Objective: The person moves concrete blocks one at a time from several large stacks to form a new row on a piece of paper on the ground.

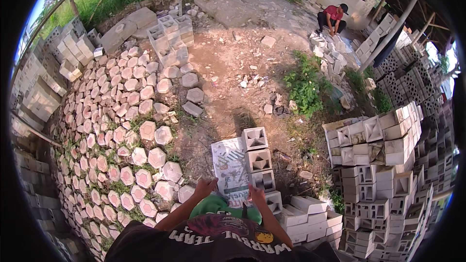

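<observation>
A white printed sack [228,162] lies spread in front of me, its near end close to my green shorts. My left hand [206,188] is closed at the sack's left edge, fingers curled against it. On the opposite side, my right hand [256,195] is closed at the right edge, thumb toward the sack; the exact hold is partly hidden. Along the sack's right side runs a row of hollow concrete blocks, including the far block [255,138], a middle block [259,160] and a nearer block [263,181]. My right forearm is next to the nearest block [274,202].
Stacked concrete blocks [310,218] stand at my right, with a taller stack [374,136] beyond. Hexagonal pavers [143,178] cover the ground at left. A plant [306,85] grows ahead right. Another person [332,19] squats far right near rubble.
</observation>
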The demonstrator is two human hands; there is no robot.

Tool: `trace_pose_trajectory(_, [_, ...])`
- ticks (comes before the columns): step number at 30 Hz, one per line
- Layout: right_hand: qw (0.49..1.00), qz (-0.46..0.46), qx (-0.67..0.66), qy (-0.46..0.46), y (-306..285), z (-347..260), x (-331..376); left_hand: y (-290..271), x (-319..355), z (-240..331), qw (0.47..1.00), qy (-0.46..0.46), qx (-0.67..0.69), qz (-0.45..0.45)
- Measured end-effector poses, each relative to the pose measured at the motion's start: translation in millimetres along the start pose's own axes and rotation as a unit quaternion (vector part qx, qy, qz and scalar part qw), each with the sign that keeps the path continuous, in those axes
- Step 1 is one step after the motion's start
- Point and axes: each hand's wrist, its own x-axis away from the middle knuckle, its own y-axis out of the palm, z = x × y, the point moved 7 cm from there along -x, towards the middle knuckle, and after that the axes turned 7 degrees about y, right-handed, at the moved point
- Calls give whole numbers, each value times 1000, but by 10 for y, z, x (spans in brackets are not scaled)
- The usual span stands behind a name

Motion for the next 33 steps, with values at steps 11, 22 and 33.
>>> trace_pose_trajectory(11, [889, -373, 213, -156, 2471, -1975, -149, -1404, 740, -525, 833, -38, 448, 321])
trace_pose_trajectory(22, [704, -540, 419, -193, 4176, -2764, -337, -2219, 922, -892, 779, -221, 332, 485])
trace_pose_trajectory(33, [594, -667, 408, -187, 5605, -3916, -492, -3041, 1031, -710, 586, -276, 332, 686])
